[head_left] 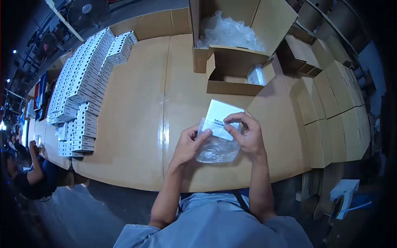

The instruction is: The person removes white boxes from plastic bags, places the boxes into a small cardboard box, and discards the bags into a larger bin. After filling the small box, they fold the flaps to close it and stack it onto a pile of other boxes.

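Observation:
Between my hands, over the near middle of the cardboard-covered table (pixel 132 107), a flat white box (pixel 221 110) stands partly inside a clear plastic bag (pixel 218 152). Its upper part sticks out of the bag's mouth, and dark print shows on its face. My left hand (pixel 189 144) pinches the bag's left edge, thumb on the front. The fingers of my right hand (pixel 248 132) are closed at the right side of the box and the bag's mouth. Beyond them is an open cardboard carton (pixel 231 87) with one plastic-wrapped white box (pixel 256 75) at its right end.
Stacks of small white boxes (pixel 84 74) fill the table's left side. Behind the carton stands a larger box holding clear plastic bags (pixel 231 33). Closed brown cartons (pixel 335 115) are piled at the right. Another person (pixel 35 173) sits at the far left.

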Demonstrator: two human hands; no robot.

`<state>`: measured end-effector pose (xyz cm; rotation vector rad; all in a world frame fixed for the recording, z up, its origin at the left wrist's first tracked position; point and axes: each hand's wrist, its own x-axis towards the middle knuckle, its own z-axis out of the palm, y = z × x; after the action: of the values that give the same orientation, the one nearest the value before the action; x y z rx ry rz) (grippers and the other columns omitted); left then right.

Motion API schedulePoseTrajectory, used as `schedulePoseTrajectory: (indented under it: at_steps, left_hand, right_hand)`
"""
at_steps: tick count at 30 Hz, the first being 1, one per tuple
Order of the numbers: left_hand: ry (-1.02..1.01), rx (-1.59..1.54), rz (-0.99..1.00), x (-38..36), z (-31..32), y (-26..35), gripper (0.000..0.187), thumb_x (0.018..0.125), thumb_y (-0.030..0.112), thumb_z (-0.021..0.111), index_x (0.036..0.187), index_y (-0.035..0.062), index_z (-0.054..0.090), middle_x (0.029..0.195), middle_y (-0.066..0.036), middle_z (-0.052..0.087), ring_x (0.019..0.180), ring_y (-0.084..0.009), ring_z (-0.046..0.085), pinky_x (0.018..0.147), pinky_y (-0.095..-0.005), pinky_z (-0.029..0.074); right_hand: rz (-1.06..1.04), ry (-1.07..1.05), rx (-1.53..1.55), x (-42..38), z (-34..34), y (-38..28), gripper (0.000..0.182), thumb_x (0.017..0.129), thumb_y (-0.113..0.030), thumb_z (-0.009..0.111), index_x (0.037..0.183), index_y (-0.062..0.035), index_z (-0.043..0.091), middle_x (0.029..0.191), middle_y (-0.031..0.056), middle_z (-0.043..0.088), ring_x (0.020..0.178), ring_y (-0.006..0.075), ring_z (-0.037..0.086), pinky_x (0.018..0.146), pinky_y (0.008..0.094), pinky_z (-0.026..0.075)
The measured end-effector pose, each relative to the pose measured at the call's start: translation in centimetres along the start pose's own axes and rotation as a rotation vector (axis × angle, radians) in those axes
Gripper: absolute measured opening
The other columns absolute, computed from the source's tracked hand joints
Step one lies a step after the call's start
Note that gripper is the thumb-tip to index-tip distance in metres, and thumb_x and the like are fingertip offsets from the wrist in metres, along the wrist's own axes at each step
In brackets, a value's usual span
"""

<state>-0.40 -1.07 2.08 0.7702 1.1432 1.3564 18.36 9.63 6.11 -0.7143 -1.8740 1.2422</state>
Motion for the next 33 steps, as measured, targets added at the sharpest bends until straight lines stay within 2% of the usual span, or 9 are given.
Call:
schedulePoseTrajectory:
  at_steps: [3, 4, 8, 13, 16, 23, 27, 31, 33]
  left_hand:
    - [0.045, -0.094, -0.01, 0.1, 0.0, -0.9, 0.033, 0.104, 0.024, 0.061, 0.122, -0.0037, 0.066, 0.106, -0.006, 0.072, 0.091, -0.0091, 0.064, 0.08, -0.0257, 0.052]
    - [0.058, -0.129, -0.007, 0.1, 0.0, -0.9, 0.034, 0.105, 0.025, 0.06, 0.122, -0.0038, 0.066, 0.106, -0.006, 0.072, 0.091, -0.0094, 0.065, 0.081, -0.0258, 0.052]
    - [0.134, -0.2, 0.028, 0.0, 0.0, -0.7, 0.038, 0.106, 0.029, 0.058, 0.123, -0.0039, 0.064, 0.108, -0.008, 0.072, 0.094, -0.011, 0.066, 0.085, -0.0282, 0.053]
    - [0.168, -0.151, 0.101, 0.6, 0.3, -0.9, 0.041, 0.11, 0.031, 0.048, 0.125, -0.0032, 0.063, 0.112, -0.008, 0.071, 0.1, -0.012, 0.065, 0.089, -0.0294, 0.052]
    - [0.165, -0.087, 0.173, 1.6, -0.6, -1.8, 0.048, 0.111, 0.033, 0.042, 0.14, -0.0048, 0.052, 0.129, -0.014, 0.065, 0.117, -0.0178, 0.062, 0.102, -0.0333, 0.049]
    - [0.121, 0.273, 0.392, 1.5, 0.5, 1.4, 0.055, 0.113, 0.038, 0.033, 0.153, 0.0014, 0.042, 0.145, -0.016, 0.057, 0.133, -0.0248, 0.054, 0.113, -0.0372, 0.04]
    - [0.065, 0.174, 0.397, 1.7, 0.4, 0.6, 0.056, 0.112, 0.039, 0.032, 0.154, 0.0023, 0.042, 0.137, -0.019, 0.06, 0.125, -0.0259, 0.059, 0.109, -0.0401, 0.044]
    - [0.063, -0.219, 0.38, 2.4, 0.6, -1.1, 0.063, 0.11, 0.039, 0.042, 0.16, 0.0048, 0.026, 0.146, -0.022, 0.048, 0.125, -0.0307, 0.06, 0.106, -0.038, 0.049]
    - [0.09, -0.214, 0.4, 2.9, 0.8, -1.5, 0.095, 0.095, 0.052, 0.063, 0.163, 0.0091, 0.012, 0.153, -0.018, 0.038, 0.127, -0.0342, 0.058, 0.106, -0.0418, 0.05]
  right_hand:
    - [0.022, -0.153, -0.01, -0.1, 0.1, 0.3, 0.024, 0.082, -0.002, 0.079, 0.106, -0.0032, 0.073, 0.105, 0.0104, 0.067, 0.099, 0.0228, 0.065, 0.088, 0.0347, 0.051]
    - [-0.017, -0.194, 0.0, -0.1, 0.1, 0.1, 0.038, 0.082, -0.001, 0.08, 0.118, -0.0022, 0.068, 0.108, 0.0106, 0.066, 0.101, 0.0223, 0.064, 0.09, 0.0345, 0.052]
    - [0.158, 0.077, 0.534, -0.7, 0.3, 0.0, 0.048, 0.086, 0.003, 0.077, 0.129, 0.0031, 0.055, 0.113, 0.0106, 0.064, 0.106, 0.0176, 0.063, 0.094, 0.0301, 0.053]
    - [0.213, 0.051, 0.536, -1.9, 1.0, 2.6, 0.019, 0.092, 0.005, 0.071, 0.109, 0.0045, 0.062, 0.115, 0.0096, 0.065, 0.102, 0.0136, 0.064, 0.091, 0.0279, 0.055]
    - [0.199, 0.154, 0.511, -2.1, 1.4, 2.5, 0.01, 0.092, 0.005, 0.071, 0.101, 0.0048, 0.067, 0.12, 0.0129, 0.065, 0.103, 0.0157, 0.065, 0.092, 0.0289, 0.055]
    - [-0.102, 0.082, 0.343, -1.6, -0.6, 2.9, 0.013, 0.082, 0.005, 0.079, 0.093, -0.0003, 0.074, 0.129, 0.019, 0.063, 0.115, 0.0239, 0.064, 0.099, 0.0358, 0.051]
    - [0.014, 0.03, 0.095, -1.5, -0.9, 1.5, 0.014, 0.08, 0.005, 0.079, 0.091, -0.0019, 0.075, 0.125, 0.0162, 0.067, 0.116, 0.0244, 0.064, 0.102, 0.0359, 0.049]
    - [0.106, 0.041, 0.342, -1.8, -0.1, 2.4, 0.013, 0.082, 0.005, 0.078, 0.092, -0.0009, 0.075, 0.124, 0.0161, 0.068, 0.111, 0.0211, 0.065, 0.094, 0.0313, 0.053]
    - [0.1, 0.048, 0.361, -1.8, 0.2, 3.0, 0.013, 0.084, 0.005, 0.077, 0.095, -0.0017, 0.075, 0.128, 0.0176, 0.065, 0.111, 0.0205, 0.065, 0.094, 0.0308, 0.053]
